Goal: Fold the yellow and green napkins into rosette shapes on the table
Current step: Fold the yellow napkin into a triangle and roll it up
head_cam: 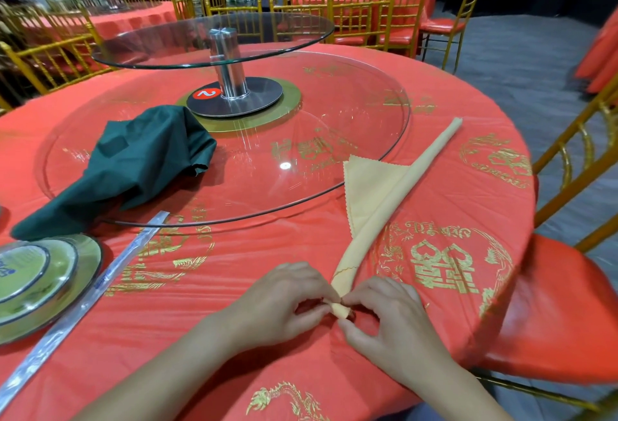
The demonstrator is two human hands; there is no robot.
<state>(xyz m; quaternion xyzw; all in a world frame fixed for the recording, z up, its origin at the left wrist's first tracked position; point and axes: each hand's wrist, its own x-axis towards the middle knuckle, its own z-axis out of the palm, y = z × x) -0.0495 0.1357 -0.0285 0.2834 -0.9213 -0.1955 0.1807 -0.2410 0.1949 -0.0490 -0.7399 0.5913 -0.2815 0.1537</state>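
The yellow napkin (pixel 384 193) lies as a long rolled strip running from the near centre up to the right, with a triangular flap sticking out to its left. Its near end is curled into a small tight roll. My left hand (pixel 284 300) and my right hand (pixel 388 317) pinch that rolled end from either side, fingertips nearly meeting. The green napkin (pixel 140 163) lies crumpled and loose at the left, half on the glass turntable (pixel 301 193), apart from both hands.
A red tablecloth (pixel 234 337) with gold print covers the round table. Stacked plates (pixel 40 280) sit at the left edge, beside a long wrapped chopstick packet (pixel 83 300). A raised glass tier on a steel post (pixel 227 63) stands at the centre. A red-seated gold chair (pixel 565 303) is at the right.
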